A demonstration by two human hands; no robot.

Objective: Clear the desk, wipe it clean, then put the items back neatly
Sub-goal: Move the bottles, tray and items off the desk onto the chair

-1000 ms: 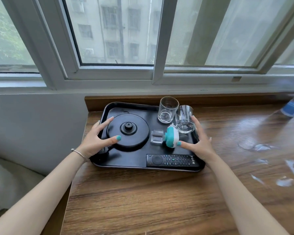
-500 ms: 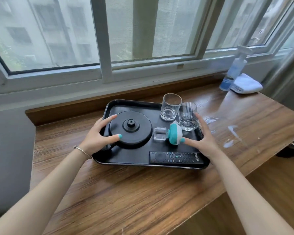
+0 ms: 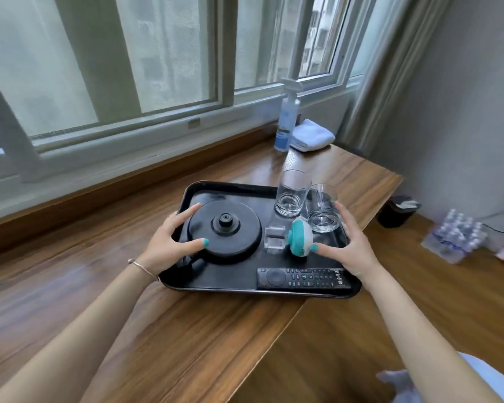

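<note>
Head view, black tray (image 3: 216, 286) on desk (image 3: 157, 330), left hand (image 3: 169, 245) and right hand (image 3: 351, 248) grip its opposite side rims

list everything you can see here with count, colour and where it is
tray: 1, black, on the wooden desk
kettle base: 1, black, left part of tray
glasses: 2, clear, tray's far right
remote: 1, black, tray's near edge
teal-and-white item: 1, mid tray, beside a clear block
spray bottle: 1, blue-white, desk's far end
towel: 1, white, beside the bottle
bin: 1, black, floor
left hand: grips tray's left edge
right hand: grips tray's right edge
</note>
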